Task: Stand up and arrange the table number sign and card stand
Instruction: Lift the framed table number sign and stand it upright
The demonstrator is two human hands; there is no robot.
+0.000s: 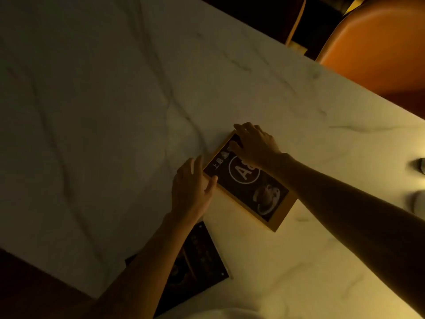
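Observation:
The table number sign, a dark card in a yellow wooden frame with a circled letter and a coffee cup picture, lies flat on the white marble table. My right hand rests on its far end, fingers curled over the top edge. My left hand touches its left edge, thumb on the frame and fingers spread. A dark card stand with a clear cover lies flat near the table's front edge, partly hidden under my left forearm.
An orange chair stands beyond the table's far right edge. A small pale object sits at the right border. The table's front-left edge runs past dark floor at the lower left.

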